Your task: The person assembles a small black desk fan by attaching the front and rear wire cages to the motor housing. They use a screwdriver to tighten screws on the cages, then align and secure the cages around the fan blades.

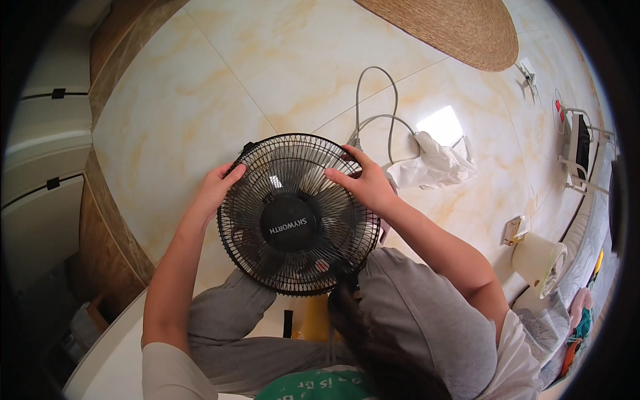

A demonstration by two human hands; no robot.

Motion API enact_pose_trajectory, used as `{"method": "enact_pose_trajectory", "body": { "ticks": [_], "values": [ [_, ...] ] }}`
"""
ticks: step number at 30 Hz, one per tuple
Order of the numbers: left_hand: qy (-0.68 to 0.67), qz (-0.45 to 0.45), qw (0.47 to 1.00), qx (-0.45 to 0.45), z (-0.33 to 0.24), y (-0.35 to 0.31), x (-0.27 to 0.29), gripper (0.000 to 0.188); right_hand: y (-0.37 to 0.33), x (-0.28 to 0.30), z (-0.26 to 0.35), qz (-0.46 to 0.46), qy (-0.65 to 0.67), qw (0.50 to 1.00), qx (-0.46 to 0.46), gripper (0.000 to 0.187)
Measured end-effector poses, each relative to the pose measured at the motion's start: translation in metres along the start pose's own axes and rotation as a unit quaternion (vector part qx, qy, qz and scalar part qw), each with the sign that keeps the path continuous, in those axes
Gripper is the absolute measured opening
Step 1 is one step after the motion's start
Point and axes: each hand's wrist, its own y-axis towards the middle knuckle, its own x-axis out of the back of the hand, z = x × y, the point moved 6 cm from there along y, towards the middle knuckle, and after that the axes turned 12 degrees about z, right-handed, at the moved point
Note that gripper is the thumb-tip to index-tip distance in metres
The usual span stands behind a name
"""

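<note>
Fingers of the left hand [217, 190] pinch the fan's left far rim, the thumb lying on the front of the grille and the other fingertips mostly hidden past the edge. Fingers of the right hand [371, 187] grip the right far rim, with thumb and forefinger spread apart: the thumb reaches in over the wires, the forefinger lies along the edge.

Between the hands, the black fan [290, 223] is over the person's knees, its front facing up toward the head. Its face is round, with no long axis across it; the axle points up at the viewer. Pale lettering on the hub reads upside down from the person's side.

A crumpled white bag [443, 167] lies on the tiled floor [167, 133], to the far right of the fan; its contents cannot be told. A grey cord [396, 100] loops between the fan's far right edge and the bag.

Dark hair [357, 323] hangs beside the fan's near edge, partly covering the grey trousers [427, 313]. A yellow thing [313, 320] shows below the fan. A woven mat [460, 30] lies far right, a white roll [540, 263] right, and a pale cabinet [47, 133] left.
</note>
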Motion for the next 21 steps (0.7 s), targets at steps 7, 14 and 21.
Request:
{"method": "enact_pose_trajectory", "body": {
  "ticks": [7,14,21],
  "values": [
    [-0.023,-0.048,0.998,-0.033,0.009,0.002,0.000,0.037,0.012,0.012,0.003,0.039,-0.030,0.998,0.028,0.101],
    [-0.017,-0.058,0.998,-0.027,0.011,0.000,0.003,0.036,0.020,0.013,0.009,0.074,-0.020,0.996,0.035,0.099],
    [0.022,-0.065,0.997,-0.040,0.012,0.002,0.007,0.041,0.019,0.012,0.002,0.071,-0.005,0.997,0.039,0.103]
  ]
}}
